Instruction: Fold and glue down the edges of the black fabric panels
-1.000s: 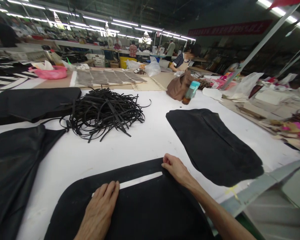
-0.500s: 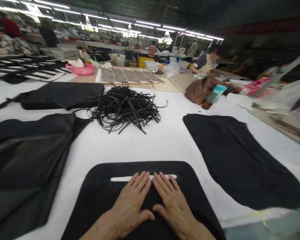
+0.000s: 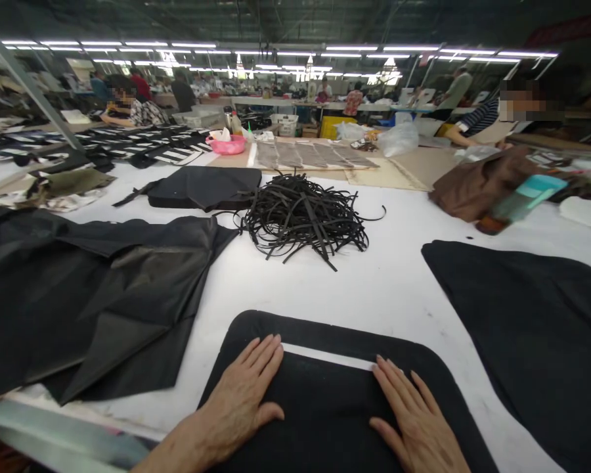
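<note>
A black fabric panel (image 3: 325, 414) with rounded corners lies on the white table in front of me. Along its upper part runs a narrow white strip (image 3: 329, 355). My left hand (image 3: 249, 387) rests flat on the panel, fingertips at the strip's left end. At the right end, my right hand (image 3: 416, 410) lies flat too, fingers stretched out and thumb apart. Neither hand grips anything. Beyond the panel sits a tangled heap of thin black straps (image 3: 308, 217).
Loose black sheeting (image 3: 128, 289) covers the left side, and more black panels (image 3: 532, 315) lie at right. Farther back are a stacked black piece (image 3: 204, 187), a pink basket (image 3: 229, 145), a brown bag (image 3: 473, 180) and a teal-lidded bottle (image 3: 517, 203). A co-worker (image 3: 487, 121) sits at far right.
My hands have slid apart from the middle of the white strip to its two ends, both still flat. The view has turned left, so everything appears farther right.
</note>
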A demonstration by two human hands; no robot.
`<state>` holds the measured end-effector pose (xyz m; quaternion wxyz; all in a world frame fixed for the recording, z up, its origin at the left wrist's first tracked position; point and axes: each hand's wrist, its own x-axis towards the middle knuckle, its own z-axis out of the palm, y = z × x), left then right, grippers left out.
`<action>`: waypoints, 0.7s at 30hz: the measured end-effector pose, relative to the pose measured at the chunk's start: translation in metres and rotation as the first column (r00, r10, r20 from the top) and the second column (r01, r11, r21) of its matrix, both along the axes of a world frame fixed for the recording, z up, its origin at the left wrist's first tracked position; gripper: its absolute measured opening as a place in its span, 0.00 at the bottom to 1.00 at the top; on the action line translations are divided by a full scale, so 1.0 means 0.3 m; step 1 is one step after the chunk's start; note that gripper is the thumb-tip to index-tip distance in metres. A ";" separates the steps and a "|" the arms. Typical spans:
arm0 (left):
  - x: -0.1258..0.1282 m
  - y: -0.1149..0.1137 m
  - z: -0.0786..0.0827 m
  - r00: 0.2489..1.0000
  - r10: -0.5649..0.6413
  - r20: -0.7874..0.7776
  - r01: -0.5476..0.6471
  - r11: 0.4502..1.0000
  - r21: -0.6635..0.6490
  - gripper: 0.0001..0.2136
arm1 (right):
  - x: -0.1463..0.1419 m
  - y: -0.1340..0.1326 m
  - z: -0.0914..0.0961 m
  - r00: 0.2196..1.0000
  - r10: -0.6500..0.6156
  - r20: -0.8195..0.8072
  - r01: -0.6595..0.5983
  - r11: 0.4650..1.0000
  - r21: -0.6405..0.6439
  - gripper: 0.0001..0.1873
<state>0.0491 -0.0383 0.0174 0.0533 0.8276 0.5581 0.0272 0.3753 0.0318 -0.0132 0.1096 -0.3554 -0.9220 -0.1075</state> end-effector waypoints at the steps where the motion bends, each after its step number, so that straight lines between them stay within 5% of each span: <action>1: -0.003 -0.004 -0.001 1.000 0.015 -0.015 -0.015 0.999 0.030 0.37 | 0.000 -0.001 0.007 1.000 -0.014 -0.003 0.014 1.000 -0.003 0.37; 6: 0.022 -0.020 0.005 0.997 -0.035 -0.062 0.048 0.976 0.214 0.28 | -0.020 0.008 0.067 0.995 -0.069 -0.070 0.065 0.996 -0.067 0.23; 9: 0.053 -0.031 0.027 0.993 -0.110 -0.047 0.117 0.970 0.213 0.22 | -0.110 0.024 0.135 0.975 -0.130 -0.177 0.091 0.973 -0.214 0.14; 15: 0.074 -0.054 0.036 0.998 0.002 -0.065 0.011 0.980 0.197 0.23 | -0.481 0.073 0.240 0.934 -0.187 -0.305 -0.051 0.774 -0.631 0.05; 21: 0.064 -0.072 -0.013 0.996 0.077 -0.040 -0.066 0.973 0.221 0.28 | -0.717 0.129 0.176 0.962 -0.220 -0.164 0.028 0.673 -0.739 0.04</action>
